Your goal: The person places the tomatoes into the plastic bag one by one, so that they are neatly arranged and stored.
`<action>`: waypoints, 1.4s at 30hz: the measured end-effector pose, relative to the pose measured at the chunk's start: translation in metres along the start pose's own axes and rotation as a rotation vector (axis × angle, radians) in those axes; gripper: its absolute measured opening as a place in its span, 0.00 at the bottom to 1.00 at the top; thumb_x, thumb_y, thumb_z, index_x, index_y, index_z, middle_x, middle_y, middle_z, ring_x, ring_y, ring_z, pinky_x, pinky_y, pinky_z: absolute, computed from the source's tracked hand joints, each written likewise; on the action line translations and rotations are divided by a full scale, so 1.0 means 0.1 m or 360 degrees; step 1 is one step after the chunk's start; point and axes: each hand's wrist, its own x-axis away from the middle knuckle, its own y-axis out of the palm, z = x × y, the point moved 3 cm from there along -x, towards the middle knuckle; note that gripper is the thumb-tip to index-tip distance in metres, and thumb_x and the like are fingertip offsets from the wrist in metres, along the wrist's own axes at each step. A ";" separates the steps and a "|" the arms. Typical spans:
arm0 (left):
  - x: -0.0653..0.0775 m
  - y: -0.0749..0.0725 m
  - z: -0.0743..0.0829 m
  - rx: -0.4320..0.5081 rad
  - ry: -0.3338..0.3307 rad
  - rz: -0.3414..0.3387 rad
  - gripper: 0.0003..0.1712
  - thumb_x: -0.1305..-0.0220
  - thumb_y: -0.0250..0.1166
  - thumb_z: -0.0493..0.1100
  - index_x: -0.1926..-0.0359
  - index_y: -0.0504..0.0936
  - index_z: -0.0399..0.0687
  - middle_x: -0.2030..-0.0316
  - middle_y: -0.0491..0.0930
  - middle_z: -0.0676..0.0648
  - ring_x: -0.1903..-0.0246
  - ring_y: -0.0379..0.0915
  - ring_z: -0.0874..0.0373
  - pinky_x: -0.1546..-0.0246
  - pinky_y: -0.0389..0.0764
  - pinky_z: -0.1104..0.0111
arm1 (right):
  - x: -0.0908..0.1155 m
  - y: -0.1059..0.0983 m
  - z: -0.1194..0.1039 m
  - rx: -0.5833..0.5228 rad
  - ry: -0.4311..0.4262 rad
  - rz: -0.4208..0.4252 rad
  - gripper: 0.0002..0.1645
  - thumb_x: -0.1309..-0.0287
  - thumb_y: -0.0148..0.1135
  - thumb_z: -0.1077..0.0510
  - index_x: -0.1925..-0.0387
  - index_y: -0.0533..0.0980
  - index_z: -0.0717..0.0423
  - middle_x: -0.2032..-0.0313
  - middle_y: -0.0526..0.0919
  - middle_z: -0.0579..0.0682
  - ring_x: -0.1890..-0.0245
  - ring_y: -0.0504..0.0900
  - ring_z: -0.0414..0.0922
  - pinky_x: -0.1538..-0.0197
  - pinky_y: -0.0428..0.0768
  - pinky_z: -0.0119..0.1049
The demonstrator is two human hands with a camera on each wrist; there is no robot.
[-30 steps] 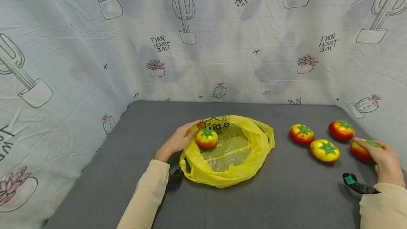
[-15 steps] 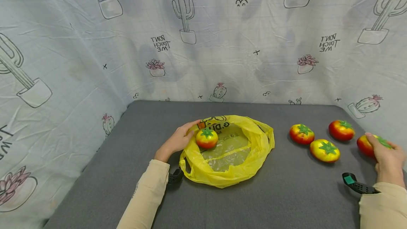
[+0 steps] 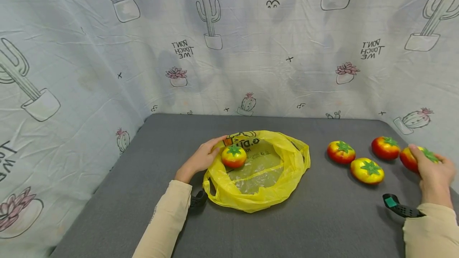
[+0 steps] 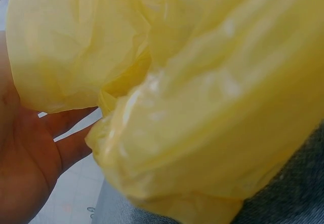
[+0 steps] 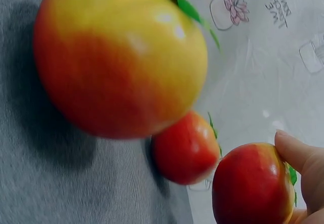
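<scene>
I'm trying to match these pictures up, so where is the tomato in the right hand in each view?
Head: the tomato is far right, below mid-height, in the right hand.
Left wrist: not in it.
Right wrist: lower right.
Shared landmark: the white backdrop, showing in all three.

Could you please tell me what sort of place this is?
Probably a makeshift tabletop filming booth: a grey table, cactus-print cloth hung behind and beside it, and a yellow bag set out on top.
</scene>
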 end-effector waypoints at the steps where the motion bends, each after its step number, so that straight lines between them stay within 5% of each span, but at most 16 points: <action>1: 0.00 0.00 0.00 0.0000 -0.0001 0.0000 0.27 0.27 0.47 0.32 0.29 0.61 0.44 0.32 0.60 0.40 0.33 0.54 0.45 0.36 0.58 0.50 | 0.04 0.01 -0.03 0.0013 0.0012 -0.0006 0.66 0.66 0.62 0.22 0.26 0.47 0.35 0.32 0.51 0.48 0.43 0.63 0.43 0.41 0.70 0.36; 5: 0.01 -0.01 0.00 -0.0002 -0.0011 -0.0004 0.27 0.27 0.46 0.33 0.29 0.61 0.45 0.32 0.60 0.41 0.33 0.54 0.45 0.36 0.58 0.50 | 0.30 0.05 -0.20 0.0057 -0.0043 -0.0038 0.66 0.65 0.63 0.23 0.26 0.49 0.40 0.39 0.59 0.50 0.52 0.65 0.41 0.57 0.77 0.32; 10: 0.02 -0.01 0.00 0.0009 -0.0025 -0.0007 0.27 0.27 0.46 0.32 0.29 0.61 0.46 0.32 0.60 0.41 0.33 0.53 0.45 0.36 0.58 0.50 | 0.80 0.09 -0.44 0.0129 -0.0181 -0.0095 0.63 0.57 0.58 0.23 0.26 0.50 0.49 0.38 0.59 0.58 0.50 0.65 0.49 0.46 0.75 0.42; 16: 0.02 0.01 0.00 0.0003 -0.0026 -0.0007 0.27 0.27 0.46 0.33 0.29 0.61 0.46 0.32 0.60 0.41 0.33 0.53 0.45 0.36 0.58 0.51 | 1.22 0.13 -0.62 0.0177 -0.0331 -0.0193 0.58 0.47 0.59 0.31 0.27 0.50 0.58 0.40 0.60 0.60 0.54 0.67 0.46 0.43 0.71 0.39; 21: 0.01 0.02 0.01 0.0024 -0.0025 -0.0019 0.27 0.27 0.46 0.33 0.29 0.61 0.47 0.32 0.60 0.41 0.33 0.54 0.45 0.36 0.59 0.50 | 1.37 0.25 -0.68 0.0355 -0.0535 -0.0365 0.58 0.44 0.54 0.31 0.28 0.47 0.65 0.32 0.51 0.67 0.40 0.58 0.62 0.40 0.66 0.53; 24: 0.01 0.01 0.01 0.0022 -0.0022 -0.0011 0.27 0.27 0.46 0.33 0.29 0.62 0.46 0.32 0.60 0.42 0.33 0.54 0.46 0.36 0.59 0.51 | 1.42 0.33 -0.71 0.0428 -0.0630 -0.0428 0.58 0.44 0.54 0.30 0.28 0.49 0.66 0.33 0.52 0.69 0.44 0.60 0.63 0.52 0.72 0.46; 27: 0.01 0.01 0.01 0.0007 -0.0022 0.0001 0.27 0.27 0.46 0.33 0.29 0.62 0.46 0.32 0.60 0.42 0.33 0.54 0.46 0.36 0.59 0.51 | 1.45 0.40 -0.73 0.0456 -0.0675 -0.0446 0.58 0.44 0.54 0.30 0.29 0.50 0.66 0.35 0.54 0.69 0.50 0.63 0.61 0.64 0.67 0.36; 42: 0.02 -0.01 0.02 0.0014 0.0022 -0.0004 0.27 0.26 0.46 0.33 0.29 0.61 0.46 0.32 0.60 0.41 0.33 0.54 0.45 0.38 0.61 0.50 | 1.63 0.57 -0.77 0.0523 -0.0795 -0.0572 0.60 0.44 0.52 0.27 0.28 0.48 0.65 0.36 0.54 0.73 0.47 0.61 0.66 0.66 0.69 0.40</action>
